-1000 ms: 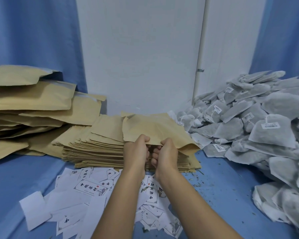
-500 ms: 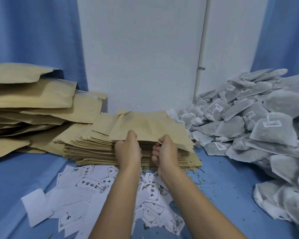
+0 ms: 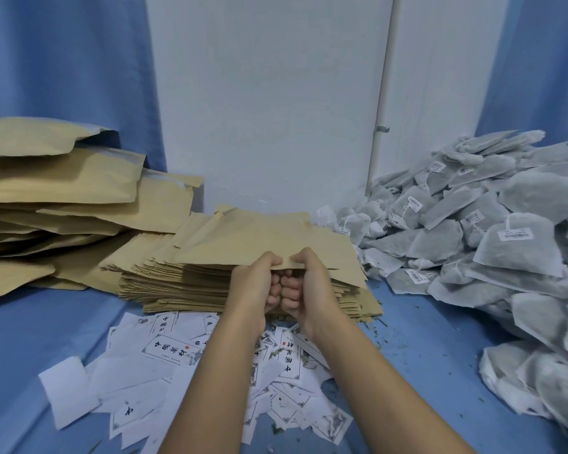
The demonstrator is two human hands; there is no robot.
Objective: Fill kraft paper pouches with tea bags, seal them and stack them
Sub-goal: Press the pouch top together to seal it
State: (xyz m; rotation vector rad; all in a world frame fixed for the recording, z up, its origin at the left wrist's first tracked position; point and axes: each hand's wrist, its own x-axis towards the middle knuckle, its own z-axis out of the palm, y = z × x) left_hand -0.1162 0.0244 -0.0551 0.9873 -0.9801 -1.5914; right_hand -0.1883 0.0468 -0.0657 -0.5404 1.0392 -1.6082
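A flat kraft paper pouch (image 3: pixel 263 239) is held just above the stack of empty pouches (image 3: pixel 164 283) in the middle. My left hand (image 3: pixel 256 283) and my right hand (image 3: pixel 304 283) pinch its near edge side by side, knuckles touching, thumbs on top. A big heap of grey tea bags (image 3: pixel 492 244) with white tags fills the right side. Bulging kraft pouches (image 3: pixel 56 188) are piled at the left.
White printed labels (image 3: pixel 177 362) lie scattered on the blue cloth (image 3: pixel 433 355) under my forearms. A white wall panel (image 3: pixel 269 109) and blue curtains stand behind. Loose tea crumbs dot the cloth near the stack's right corner.
My hands have come together on the pouch's near edge; half a second ago they were apart. The pouch sits lower and flatter over the stack than one second ago.
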